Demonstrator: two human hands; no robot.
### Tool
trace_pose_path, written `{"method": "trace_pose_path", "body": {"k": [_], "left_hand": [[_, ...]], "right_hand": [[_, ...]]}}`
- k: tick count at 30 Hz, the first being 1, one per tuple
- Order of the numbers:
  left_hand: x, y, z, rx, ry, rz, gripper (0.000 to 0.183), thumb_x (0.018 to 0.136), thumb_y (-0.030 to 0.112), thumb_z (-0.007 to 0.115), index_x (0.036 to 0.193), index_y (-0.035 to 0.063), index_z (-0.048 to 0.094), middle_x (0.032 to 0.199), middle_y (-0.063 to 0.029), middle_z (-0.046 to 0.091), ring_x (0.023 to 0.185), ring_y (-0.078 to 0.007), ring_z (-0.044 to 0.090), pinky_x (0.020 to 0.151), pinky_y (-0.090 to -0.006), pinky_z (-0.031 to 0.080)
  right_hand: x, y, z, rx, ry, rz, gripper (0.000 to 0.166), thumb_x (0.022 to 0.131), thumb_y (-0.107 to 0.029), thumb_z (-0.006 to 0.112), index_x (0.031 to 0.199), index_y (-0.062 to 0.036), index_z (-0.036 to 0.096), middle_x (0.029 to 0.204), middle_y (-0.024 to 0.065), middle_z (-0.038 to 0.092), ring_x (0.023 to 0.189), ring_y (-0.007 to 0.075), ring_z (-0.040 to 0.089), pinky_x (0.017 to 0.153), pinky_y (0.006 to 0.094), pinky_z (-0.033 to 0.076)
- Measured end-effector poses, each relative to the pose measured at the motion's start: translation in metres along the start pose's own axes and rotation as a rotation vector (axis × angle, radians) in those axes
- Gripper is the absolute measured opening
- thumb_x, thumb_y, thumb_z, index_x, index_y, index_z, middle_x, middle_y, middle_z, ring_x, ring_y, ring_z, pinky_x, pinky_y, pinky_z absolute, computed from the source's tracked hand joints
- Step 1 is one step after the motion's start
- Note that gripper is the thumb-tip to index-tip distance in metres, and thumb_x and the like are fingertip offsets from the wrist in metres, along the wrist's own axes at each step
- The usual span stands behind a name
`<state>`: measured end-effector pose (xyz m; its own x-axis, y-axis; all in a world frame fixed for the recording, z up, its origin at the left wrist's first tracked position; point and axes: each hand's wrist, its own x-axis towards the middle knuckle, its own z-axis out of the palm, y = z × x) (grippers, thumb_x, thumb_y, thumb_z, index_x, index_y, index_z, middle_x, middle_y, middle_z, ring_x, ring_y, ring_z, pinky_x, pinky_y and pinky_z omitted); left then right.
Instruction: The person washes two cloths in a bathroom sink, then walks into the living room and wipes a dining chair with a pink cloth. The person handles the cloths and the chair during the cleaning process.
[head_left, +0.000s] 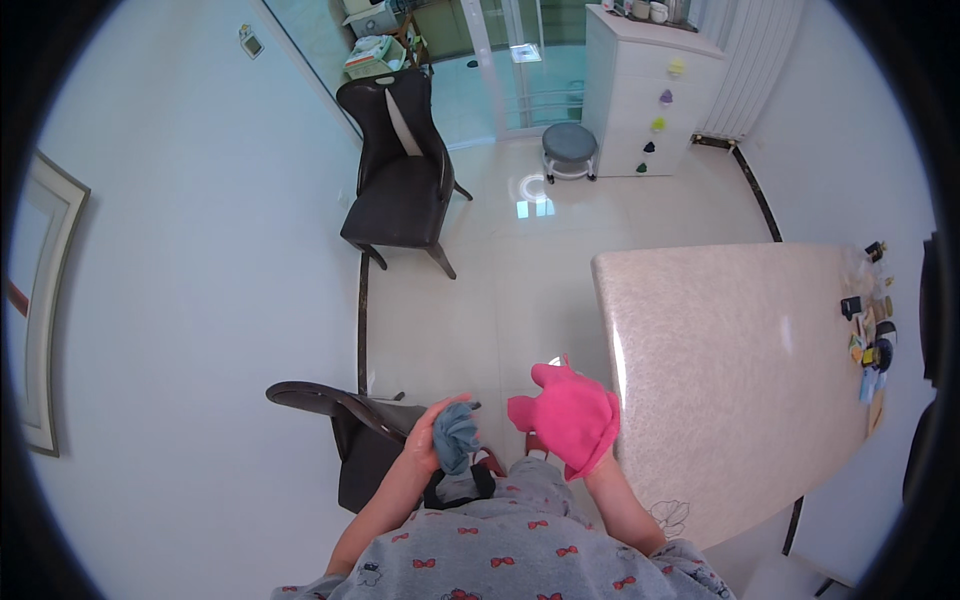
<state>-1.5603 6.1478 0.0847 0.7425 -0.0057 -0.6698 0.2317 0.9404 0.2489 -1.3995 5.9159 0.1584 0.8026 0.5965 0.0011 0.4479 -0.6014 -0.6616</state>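
A crumpled grey-blue cloth (454, 441) is bunched in my left hand (421, 442), against the palm and fingers. Bright pink cloth (566, 420) covers my right hand, leaving only the wrist (600, 466) bare; the fingers are hidden beneath it. A small loop sticks up from the pink cloth's far edge. My right hand is beside the near left edge of the pale stone-patterned table (720, 360). Below my left hand, a black strap (459, 499) hangs in front of my clothes.
A dark chair (367, 457) stands close at my left, another dark chair (401, 195) further ahead by the wall. Small items (874, 337) line the table's right side. A grey wheeled stool (570, 142) and a white drawer cabinet (645, 97) are beside glass doors (517, 82).
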Motion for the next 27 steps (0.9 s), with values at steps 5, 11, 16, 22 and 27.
{"method": "trace_pose_path", "body": {"k": [5, 11, 16, 22, 27], "left_hand": [[0.012, 0.016, 0.004, -0.032, -0.026, 0.039, 0.041, 0.098, 0.038, 0.047, 0.126, 0.0099, 0.057, 0.097, -0.0171, 0.067, 0.083, -0.0364, 0.063, 0.078, -0.0467, 0.052], [0.052, 0.032, 0.035, -0.153, -0.014, 0.139, 0.038, 0.097, 0.038, 0.048, 0.119, 0.0117, 0.063, 0.092, -0.0154, 0.067, 0.072, -0.028, 0.063, 0.082, -0.0418, 0.051], [0.093, 0.064, 0.044, -0.132, -0.089, 0.148, 0.038, 0.096, 0.038, 0.048, 0.12, 0.0109, 0.062, 0.095, -0.015, 0.066, 0.077, -0.0299, 0.063, 0.082, -0.044, 0.052], [0.154, 0.145, 0.046, -0.188, -0.038, 0.174, 0.034, 0.096, 0.037, 0.049, 0.111, 0.0111, 0.065, 0.093, -0.0143, 0.067, 0.082, -0.0312, 0.063, 0.081, -0.0453, 0.052], [0.236, 0.229, 0.077, -0.163, -0.101, 0.146, 0.034, 0.096, 0.04, 0.046, 0.098, 0.0123, 0.066, 0.087, -0.0114, 0.066, 0.078, -0.0295, 0.062, 0.079, -0.0454, 0.052]], "right_hand": [[0.011, -0.005, -0.017, -0.138, 0.109, -0.188, 0.011, 0.067, -0.027, 0.064, 0.065, -0.0196, 0.056, 0.076, 0.005, 0.057, 0.072, 0.0257, 0.061, 0.065, 0.0381, 0.041], [0.028, 0.025, -0.024, -0.181, -0.038, -0.249, 0.036, 0.062, -0.029, 0.075, 0.097, -0.0347, 0.068, 0.119, -0.0068, 0.064, 0.107, 0.019, 0.059, 0.09, 0.0427, 0.039], [0.089, 0.009, -0.029, -0.197, 0.085, -0.18, 0.012, 0.067, -0.028, 0.064, 0.078, -0.0247, 0.064, 0.076, -0.0004, 0.063, 0.081, 0.0223, 0.064, 0.071, 0.0378, 0.044], [0.186, 0.024, -0.02, -0.277, 0.218, -0.192, 0.025, 0.075, -0.029, 0.064, 0.099, -0.0281, 0.069, 0.095, -0.0027, 0.069, 0.089, 0.0207, 0.065, 0.079, 0.0338, 0.048], [0.284, 0.08, 0.012, -0.04, 0.328, -0.148, 0.041, 0.079, -0.037, 0.063, 0.117, -0.0235, 0.067, 0.113, -0.0045, 0.068, 0.103, 0.0175, 0.062, 0.092, 0.0352, 0.042]]}}
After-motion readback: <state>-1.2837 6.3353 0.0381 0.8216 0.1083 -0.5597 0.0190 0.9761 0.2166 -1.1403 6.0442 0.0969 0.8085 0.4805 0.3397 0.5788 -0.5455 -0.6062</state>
